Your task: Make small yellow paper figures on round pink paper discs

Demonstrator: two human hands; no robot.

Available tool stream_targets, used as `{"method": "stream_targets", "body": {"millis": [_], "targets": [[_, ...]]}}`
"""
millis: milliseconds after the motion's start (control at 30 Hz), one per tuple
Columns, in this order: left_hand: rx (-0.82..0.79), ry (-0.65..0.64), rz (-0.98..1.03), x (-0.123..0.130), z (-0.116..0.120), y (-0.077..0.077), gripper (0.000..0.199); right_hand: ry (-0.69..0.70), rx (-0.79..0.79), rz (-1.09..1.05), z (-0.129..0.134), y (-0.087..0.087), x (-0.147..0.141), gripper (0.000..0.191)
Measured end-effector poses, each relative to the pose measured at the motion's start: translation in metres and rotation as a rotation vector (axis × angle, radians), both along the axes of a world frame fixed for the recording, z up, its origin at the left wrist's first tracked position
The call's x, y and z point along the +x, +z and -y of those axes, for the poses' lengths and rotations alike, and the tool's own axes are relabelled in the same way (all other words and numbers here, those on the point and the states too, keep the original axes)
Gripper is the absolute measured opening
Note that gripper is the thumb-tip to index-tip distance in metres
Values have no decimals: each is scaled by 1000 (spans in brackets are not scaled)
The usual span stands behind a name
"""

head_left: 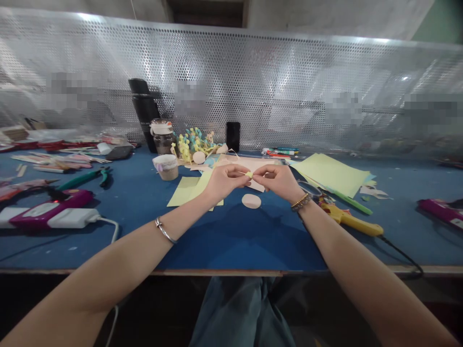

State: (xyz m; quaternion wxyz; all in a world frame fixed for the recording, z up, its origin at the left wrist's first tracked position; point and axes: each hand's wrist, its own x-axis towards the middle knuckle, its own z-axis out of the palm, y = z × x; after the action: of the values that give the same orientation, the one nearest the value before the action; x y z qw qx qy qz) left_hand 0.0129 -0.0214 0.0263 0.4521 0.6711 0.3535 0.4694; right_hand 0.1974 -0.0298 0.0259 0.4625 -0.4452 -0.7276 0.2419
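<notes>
Between the fingertips of both hands is a small piece of yellow paper (pixel 249 174), its exact shape too small to tell. My left hand (pixel 227 180) pinches it from the left, and my right hand (pixel 277 179) pinches it from the other side. Below them on the blue table lies a pale oval disc (pixel 251 201). Yellow paper sheets (pixel 185 190) lie beside my left hand, partly under the wrist. Pale pink paper (pixel 249 161) shows behind the fingers. Yellow and blue paper flowers (pixel 193 142) are bunched farther back.
A yellow glue gun (pixel 356 222), a green-handled tool (pixel 352 202) and a yellow paper stack (pixel 331 173) lie right. A small cup (pixel 166 167), a lidded jar (pixel 162 137) and a phone (pixel 233 136) stand behind. Pliers (pixel 81 179) and a purple power strip (pixel 52 208) are left.
</notes>
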Motion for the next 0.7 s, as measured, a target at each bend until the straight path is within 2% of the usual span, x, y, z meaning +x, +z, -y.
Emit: {"method": "stream_targets", "body": {"millis": [233, 433, 567, 700], "targets": [[33, -7, -10, 0, 3, 1, 22, -55, 121, 93, 6, 4, -4, 24], [87, 8, -63, 0, 5, 2, 18, -49, 126, 124, 7, 5, -4, 18], [63, 11, -35, 1, 5, 3, 18, -39, 117, 112, 6, 4, -4, 20], [9, 35, 20, 1, 3, 2, 23, -78, 200, 93, 6, 4, -4, 19]]}}
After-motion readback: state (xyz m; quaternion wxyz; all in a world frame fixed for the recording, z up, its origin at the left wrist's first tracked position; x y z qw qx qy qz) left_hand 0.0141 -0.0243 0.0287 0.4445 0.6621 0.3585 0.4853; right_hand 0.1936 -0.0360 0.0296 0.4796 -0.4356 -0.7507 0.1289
